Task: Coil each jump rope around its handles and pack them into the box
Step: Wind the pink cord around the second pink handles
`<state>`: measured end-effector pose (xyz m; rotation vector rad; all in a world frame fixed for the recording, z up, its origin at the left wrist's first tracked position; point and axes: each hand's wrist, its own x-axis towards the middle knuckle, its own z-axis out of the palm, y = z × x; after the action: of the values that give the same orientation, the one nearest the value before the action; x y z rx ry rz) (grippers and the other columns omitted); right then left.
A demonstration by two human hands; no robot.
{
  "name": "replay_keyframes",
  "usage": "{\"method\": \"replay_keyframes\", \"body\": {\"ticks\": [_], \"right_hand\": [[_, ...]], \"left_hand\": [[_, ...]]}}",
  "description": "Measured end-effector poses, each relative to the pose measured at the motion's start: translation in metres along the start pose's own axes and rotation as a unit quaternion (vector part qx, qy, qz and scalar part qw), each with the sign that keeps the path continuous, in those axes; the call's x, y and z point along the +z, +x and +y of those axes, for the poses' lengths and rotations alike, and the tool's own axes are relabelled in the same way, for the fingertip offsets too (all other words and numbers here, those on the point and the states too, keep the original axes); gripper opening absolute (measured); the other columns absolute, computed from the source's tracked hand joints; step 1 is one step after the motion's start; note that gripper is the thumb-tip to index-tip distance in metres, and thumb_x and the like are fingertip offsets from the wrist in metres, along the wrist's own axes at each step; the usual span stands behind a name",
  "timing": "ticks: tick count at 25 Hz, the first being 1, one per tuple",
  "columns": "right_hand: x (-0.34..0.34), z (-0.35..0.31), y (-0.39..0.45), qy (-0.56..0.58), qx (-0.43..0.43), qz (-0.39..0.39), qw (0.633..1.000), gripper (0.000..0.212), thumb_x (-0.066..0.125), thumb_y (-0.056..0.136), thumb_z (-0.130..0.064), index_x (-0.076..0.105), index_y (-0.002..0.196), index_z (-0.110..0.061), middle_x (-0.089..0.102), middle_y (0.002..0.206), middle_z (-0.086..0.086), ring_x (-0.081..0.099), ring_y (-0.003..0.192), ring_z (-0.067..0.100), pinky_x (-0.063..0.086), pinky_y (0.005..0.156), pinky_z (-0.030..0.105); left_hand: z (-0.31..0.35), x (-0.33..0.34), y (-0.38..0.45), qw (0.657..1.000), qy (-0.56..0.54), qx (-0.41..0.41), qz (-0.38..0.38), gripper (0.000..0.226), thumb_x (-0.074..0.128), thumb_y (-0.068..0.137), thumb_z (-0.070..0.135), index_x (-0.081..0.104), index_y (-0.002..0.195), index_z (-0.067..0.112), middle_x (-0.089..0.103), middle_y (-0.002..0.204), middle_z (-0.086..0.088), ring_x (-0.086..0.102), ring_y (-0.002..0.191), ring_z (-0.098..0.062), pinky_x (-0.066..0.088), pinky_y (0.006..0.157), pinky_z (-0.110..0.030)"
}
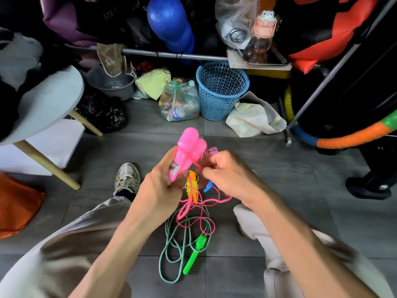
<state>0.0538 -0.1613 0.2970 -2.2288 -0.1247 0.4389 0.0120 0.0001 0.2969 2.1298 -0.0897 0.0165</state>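
Observation:
My left hand (165,183) grips the two pink handles (188,149) of a jump rope, held side by side and upright. My right hand (223,173) pinches the thin pink rope (193,214) next to the handles; the rest hangs in loose loops to the floor. On the floor under my hands lies an orange handle wound with yellow rope (191,186) and a blue piece (208,187), partly hidden. A green handle (194,254) with its green-and-white cord (169,241) lies loose between my legs. No box is in view.
A blue mesh basket (221,91), a bag of plastic bottles (179,102) and a white cloth (253,117) stand ahead on the grey tiles. A white stool (49,102) is at left, a hula hoop (352,136) and black stand at right. My shoe (126,176) rests near the ropes.

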Motion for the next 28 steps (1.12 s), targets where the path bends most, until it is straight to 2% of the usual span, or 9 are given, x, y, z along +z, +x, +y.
{"method": "replay_keyframes", "body": {"ticks": [2, 5, 8, 10, 13, 18, 22, 25, 28], "right_hand": [[-0.012, 0.0, -0.006, -0.119, -0.027, -0.001, 0.992, 0.019, 0.058, 0.083, -0.021, 0.068, 0.075, -0.007, 0.061, 0.054, 0.001, 0.053, 0.051, 0.017, 0.044, 0.054, 0.032], [-0.021, -0.002, -0.018, -0.23, -0.126, -0.035, 0.964, 0.015, 0.057, 0.081, -0.016, 0.064, 0.07, -0.01, 0.056, 0.055, 0.002, 0.048, 0.052, 0.016, 0.043, 0.056, 0.034], [-0.032, -0.004, -0.018, -0.248, -0.173, -0.066, 0.951, 0.014, 0.061, 0.085, -0.017, 0.071, 0.076, -0.016, 0.057, 0.055, -0.016, 0.051, 0.062, -0.008, 0.035, 0.06, 0.007], [-0.041, -0.003, -0.013, -0.22, -0.193, -0.054, 0.955, 0.009, 0.068, 0.084, -0.02, 0.077, 0.085, -0.022, 0.067, 0.07, -0.026, 0.047, 0.069, -0.013, 0.03, 0.064, 0.001], [-0.047, -0.002, -0.012, -0.189, -0.211, -0.017, 0.959, 0.01, 0.078, 0.073, -0.024, 0.069, 0.077, -0.024, 0.06, 0.061, -0.014, 0.05, 0.06, 0.002, 0.033, 0.055, 0.012], [-0.047, -0.003, -0.01, -0.125, -0.197, -0.088, 0.969, 0.012, 0.08, 0.075, -0.018, 0.07, 0.078, -0.023, 0.066, 0.072, -0.012, 0.057, 0.066, 0.001, 0.04, 0.061, 0.012], [-0.052, 0.002, -0.004, -0.001, -0.181, -0.136, 0.974, 0.011, 0.08, 0.078, -0.01, 0.071, 0.084, -0.013, 0.071, 0.079, -0.003, 0.063, 0.073, 0.004, 0.05, 0.072, 0.021], [-0.055, 0.002, -0.002, 0.117, -0.142, -0.164, 0.969, 0.01, 0.077, 0.079, -0.006, 0.068, 0.082, -0.008, 0.068, 0.075, 0.001, 0.061, 0.07, 0.01, 0.049, 0.066, 0.022], [-0.051, 0.001, -0.002, 0.202, -0.091, -0.198, 0.955, 0.009, 0.072, 0.082, -0.019, 0.069, 0.081, -0.011, 0.064, 0.077, 0.009, 0.053, 0.07, 0.022, 0.041, 0.059, 0.03]], "left_hand": [[-0.007, 0.003, 0.002, 0.997, 0.071, -0.03, -0.018, 0.04, 0.054, 0.093, 0.019, 0.047, 0.124, 0.045, 0.058, 0.06, 0.01, 0.056, 0.052, -0.014, 0.04, 0.052, -0.031], [-0.011, 0.011, 0.0, 0.978, 0.188, -0.046, -0.081, 0.054, 0.053, 0.094, 0.026, 0.033, 0.141, 0.044, 0.07, 0.092, -0.003, 0.066, 0.088, -0.033, 0.051, 0.075, -0.038], [-0.008, 0.014, -0.005, 0.962, 0.235, -0.016, -0.139, 0.059, 0.05, 0.098, 0.035, 0.02, 0.146, 0.048, 0.071, 0.102, -0.006, 0.067, 0.097, -0.028, 0.051, 0.088, -0.036], [-0.006, 0.01, -0.003, 0.957, 0.246, 0.003, -0.155, 0.059, 0.051, 0.098, 0.037, 0.019, 0.146, 0.049, 0.071, 0.097, -0.005, 0.068, 0.094, -0.025, 0.051, 0.088, -0.033], [-0.007, 0.006, -0.001, 0.947, 0.26, 0.04, -0.185, 0.059, 0.05, 0.097, 0.039, 0.019, 0.145, 0.051, 0.07, 0.094, -0.004, 0.067, 0.092, -0.025, 0.049, 0.085, -0.032], [-0.009, 0.007, -0.005, 0.93, 0.254, 0.082, -0.253, 0.047, 0.05, 0.097, 0.042, 0.032, 0.139, 0.048, 0.052, 0.069, 0.002, 0.062, 0.081, -0.022, 0.046, 0.08, -0.031], [-0.015, 0.002, -0.005, 0.941, 0.202, 0.128, -0.241, 0.043, 0.05, 0.096, 0.047, 0.035, 0.136, 0.045, 0.06, 0.067, -0.004, 0.054, 0.063, -0.021, 0.039, 0.067, -0.028], [-0.01, -0.004, -0.011, 0.943, 0.152, 0.184, -0.231, 0.037, 0.052, 0.095, 0.047, 0.039, 0.129, 0.043, 0.058, 0.064, 0.001, 0.05, 0.06, -0.021, 0.039, 0.062, -0.026], [-0.004, -0.01, -0.016, 0.949, 0.106, 0.223, -0.195, 0.035, 0.05, 0.094, 0.05, 0.044, 0.126, 0.039, 0.054, 0.061, 0.005, 0.048, 0.057, -0.012, 0.033, 0.056, -0.012]]}}
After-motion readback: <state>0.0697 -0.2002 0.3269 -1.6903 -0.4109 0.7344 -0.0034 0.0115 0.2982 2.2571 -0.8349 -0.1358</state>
